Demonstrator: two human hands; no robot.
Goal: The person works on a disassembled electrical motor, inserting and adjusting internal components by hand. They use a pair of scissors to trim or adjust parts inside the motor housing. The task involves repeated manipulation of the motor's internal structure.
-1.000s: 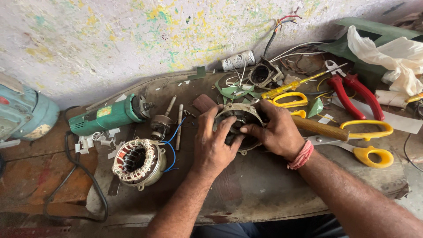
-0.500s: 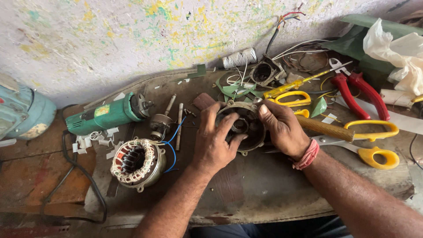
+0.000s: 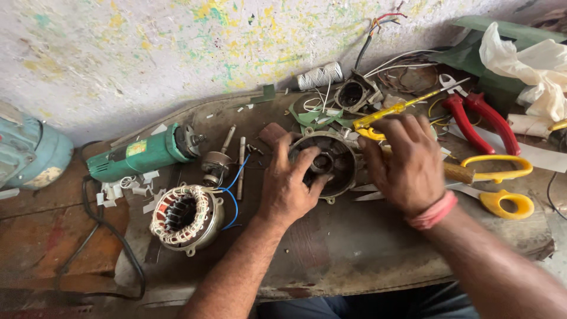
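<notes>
My left hand [image 3: 289, 189] lies on the round metal motor end cover [image 3: 331, 162], which sits open side up on the worn workbench [image 3: 354, 248], near the middle of the bench and just in front of the paint-flecked wall [image 3: 177, 53]. The fingers of that hand are spread over the cover's left rim and reach into its hollow toward the central bearing seat; they press on the part rather than close around it. My right hand [image 3: 407, 162] rests against the cover's right edge, fingers curled down over the rim; a pink band [image 3: 434, 211] circles that wrist. Whether the right fingers are clamped on the rim or only laid on it I cannot tell, since the back of the hand hides them. Left of the cover, apart from it, lies a wound stator [image 3: 183, 215] with blue leads running off it. Beyond the stator, a green angle grinder [image 3: 142, 155] lies on its side, its black cord trailing to the bench's left end. Just right of my right hand lie yellow-handled scissors [image 3: 499, 183]; behind them lie red-handled pliers [image 3: 481, 121]. A yellow screwdriver [image 3: 401, 109] lies just behind my right hand. A spool of white thread [image 3: 319, 75] lies against the wall.
</notes>
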